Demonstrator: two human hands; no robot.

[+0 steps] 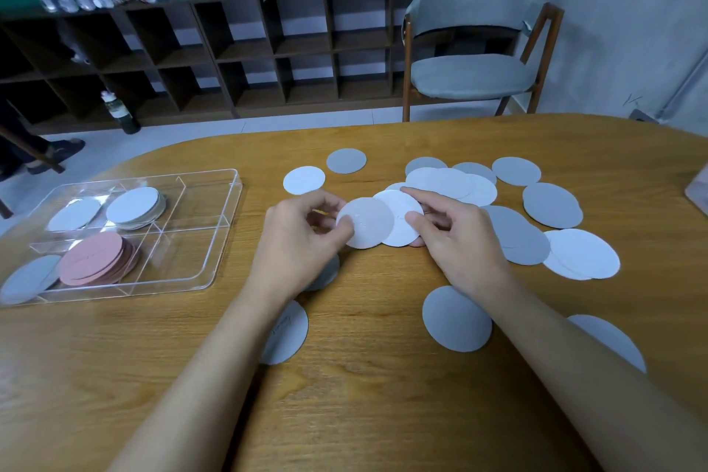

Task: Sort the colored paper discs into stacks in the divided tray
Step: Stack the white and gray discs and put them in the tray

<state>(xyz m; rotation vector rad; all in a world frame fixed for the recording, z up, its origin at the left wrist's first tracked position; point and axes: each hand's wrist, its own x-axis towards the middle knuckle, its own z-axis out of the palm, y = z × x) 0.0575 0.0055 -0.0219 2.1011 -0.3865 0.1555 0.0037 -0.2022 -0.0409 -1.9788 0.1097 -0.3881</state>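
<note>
— So, what is held by the left hand [302,238]?

— A white disc [366,222] is pinched at its left edge between thumb and curled fingers, just above the wooden table [364,395].

— And by the right hand [456,238]?

— A second white disc [402,220] is gripped there, with the thumb laid on its face and the forefinger bent over its far edge. Its left part is covered by the first disc, so the two are seen overlapped between the hands.

— Where is the clear tray [220,238] placed?

— It is set at the left of the table, well apart from both hands. A pink stack [95,259] is seen in its near middle compartment, and a white stack [134,205] in the compartment behind that. A grey disc [27,280] is lodged in the near left compartment and a pale disc [74,213] in the far left one.

— And the unsorted ones?

— Grey and white discs are scattered right of and beyond the hands. A far grey disc [346,161] is left alone, a near grey disc [456,318] is partly hidden by the right forearm, and a white pair [584,253] is overlapped at the right.
</note>
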